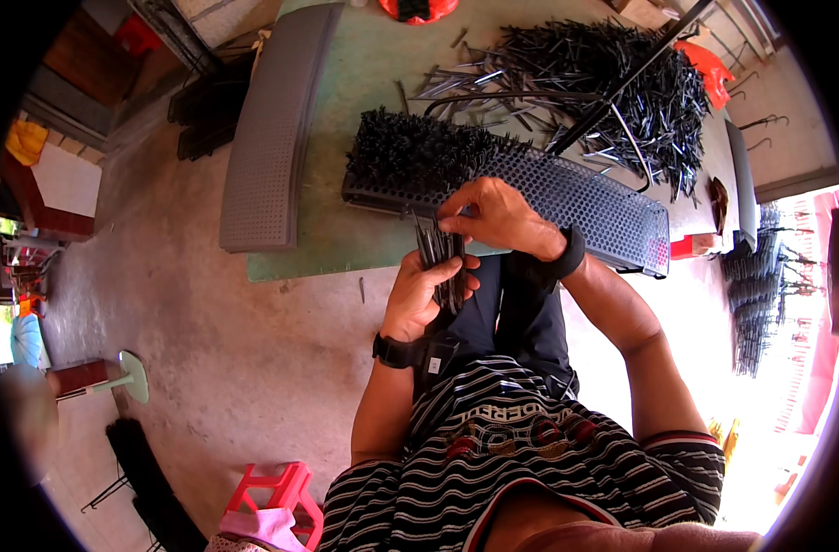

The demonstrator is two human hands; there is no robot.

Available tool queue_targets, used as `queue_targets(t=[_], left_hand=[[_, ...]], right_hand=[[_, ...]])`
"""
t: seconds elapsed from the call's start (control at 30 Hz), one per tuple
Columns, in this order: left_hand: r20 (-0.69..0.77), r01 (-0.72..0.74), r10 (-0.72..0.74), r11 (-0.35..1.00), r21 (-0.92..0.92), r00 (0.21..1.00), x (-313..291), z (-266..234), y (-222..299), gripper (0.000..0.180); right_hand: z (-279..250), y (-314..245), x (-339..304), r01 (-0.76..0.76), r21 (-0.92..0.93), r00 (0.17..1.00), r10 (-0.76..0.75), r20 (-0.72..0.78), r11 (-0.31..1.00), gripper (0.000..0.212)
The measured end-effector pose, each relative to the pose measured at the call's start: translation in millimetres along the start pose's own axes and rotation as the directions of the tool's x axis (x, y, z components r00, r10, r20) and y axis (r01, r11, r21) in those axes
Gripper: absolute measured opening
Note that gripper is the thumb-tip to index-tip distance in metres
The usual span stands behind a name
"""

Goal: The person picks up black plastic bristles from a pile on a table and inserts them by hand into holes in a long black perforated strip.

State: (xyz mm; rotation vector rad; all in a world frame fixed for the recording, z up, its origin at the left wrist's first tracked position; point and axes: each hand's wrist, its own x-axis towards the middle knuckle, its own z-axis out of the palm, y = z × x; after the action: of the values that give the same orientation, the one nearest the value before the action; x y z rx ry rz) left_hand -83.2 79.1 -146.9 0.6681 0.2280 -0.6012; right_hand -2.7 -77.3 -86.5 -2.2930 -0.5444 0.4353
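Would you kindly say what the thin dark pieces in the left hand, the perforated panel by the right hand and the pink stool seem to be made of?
The thin dark pieces: glossy plastic or coated metal by their glints; unclear which. The perforated panel: possibly painted metal or plastic, given its satin sheen. The pink stool: probably moulded plastic, smooth and evenly coloured.

A scuffed grey-brown floor (199,340) fills the left of the frame, with a red plastic stool (293,477) at bottom left, a green-topped table (337,241) above centre, and bright light (691,345) glaring at right.
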Motion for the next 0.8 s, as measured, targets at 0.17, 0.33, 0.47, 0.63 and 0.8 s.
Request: queue_targets(t=[0.17,0.33,0.47,0.63,0.8], left_hand=[[0.026,0.031,-0.032,0.999,0.021,0.999,3,4,-2,0.031],[-0.016,-0.002,0.004,0.993,0.118,1.000,10,-7,-12,0.034],[-0.054,-0.005,0.010,0.996,0.084,0.998,16,-17,-17,0.033],[-0.145,-0.087,0.072,0.991,-0.101,0.987,17,-9,-12,0.021],[-0.193,-0.142,0.142,0.990,0.015,0.971,20,-13,-17,0.023]], right_hand=[[6,9,-5,-0.036,0.278,0.971,0.099,-0.217,0.960,0.013],[4,-3,-9,0.045,0.517,0.892,0.199,-0.406,0.855,0.009],[1,-6,-4,0.151,0.447,0.871,0.095,-0.482,0.881,0.010],[6,10,-7,-0.080,0.404,0.975,0.157,-0.160,0.911,0.009],[18,5,-16,-0.090,0.343,0.956,0.178,-0.232,0.935,0.008]])
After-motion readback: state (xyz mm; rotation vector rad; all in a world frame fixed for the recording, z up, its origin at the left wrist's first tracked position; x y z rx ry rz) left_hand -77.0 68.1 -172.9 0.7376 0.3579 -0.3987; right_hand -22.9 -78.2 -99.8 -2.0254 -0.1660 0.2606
